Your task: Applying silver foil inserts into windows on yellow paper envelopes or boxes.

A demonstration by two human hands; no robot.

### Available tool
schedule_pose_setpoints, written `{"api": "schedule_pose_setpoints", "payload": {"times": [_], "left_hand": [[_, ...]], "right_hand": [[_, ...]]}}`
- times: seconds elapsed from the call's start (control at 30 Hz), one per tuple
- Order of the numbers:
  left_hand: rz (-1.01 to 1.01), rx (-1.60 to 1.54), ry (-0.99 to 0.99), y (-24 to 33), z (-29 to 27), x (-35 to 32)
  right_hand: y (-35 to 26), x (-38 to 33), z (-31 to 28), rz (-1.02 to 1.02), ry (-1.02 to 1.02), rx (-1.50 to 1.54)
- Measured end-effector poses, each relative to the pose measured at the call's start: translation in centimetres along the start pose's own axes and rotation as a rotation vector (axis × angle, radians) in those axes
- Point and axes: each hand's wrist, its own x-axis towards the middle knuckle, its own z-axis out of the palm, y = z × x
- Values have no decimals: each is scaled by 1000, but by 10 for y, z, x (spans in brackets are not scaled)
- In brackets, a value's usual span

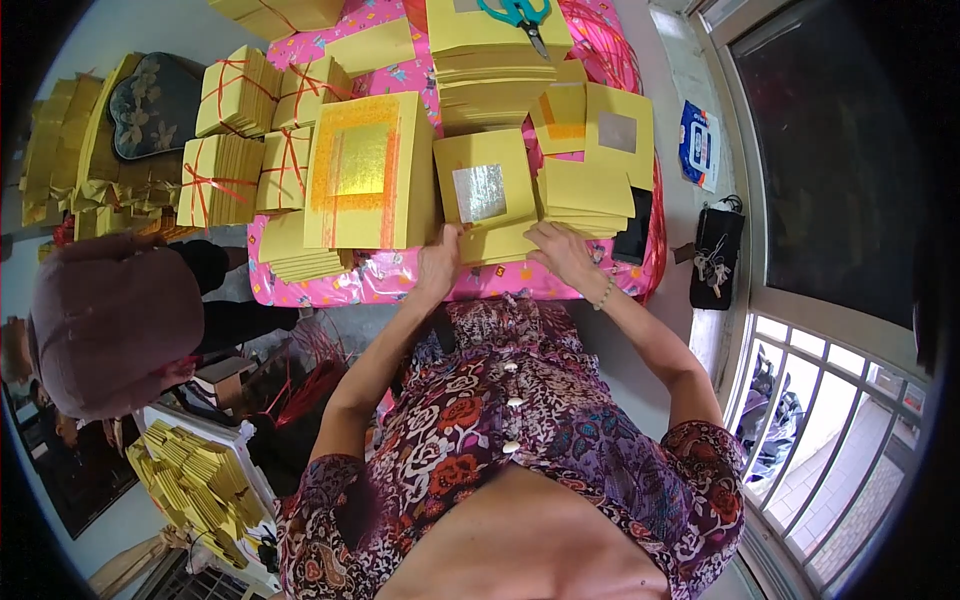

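In front of me lies a sheet of yellow joss paper [482,160] with a silver foil square, its near part folded up or lying over another sheet. My left hand [440,262] is closed at its near left corner, the thumb on top and the other fingers partly hidden. My right hand [562,252] pinches the near right edge of the same paper, fingertips on the yellow surface. Right beside it is a fanned pile of folded yellow paper [588,195]. To the left stands a tall stack of joss paper [322,190] with a gold square and orange border.
A pink patterned cloth [375,285] covers the table. Bundles tied with red string [218,180] sit at left. Teal-handled scissors [533,38] lie on a high stack at the back. A black phone-like object [631,228] is at right. Another person [115,320] is bent over at left.
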Motion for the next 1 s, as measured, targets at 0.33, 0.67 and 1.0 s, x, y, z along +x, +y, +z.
{"api": "schedule_pose_setpoints", "payload": {"times": [0.33, 0.67, 1.0], "left_hand": [[194, -110, -60, -3, -9, -3], [229, -104, -101, 1, -17, -2], [193, -169, -128, 1, -20, 0]], "right_hand": [[15, 7, -2, -18, -132, 76], [8, 13, -9, -58, -102, 36], [2, 18, -8, 8, 97, -5]]}}
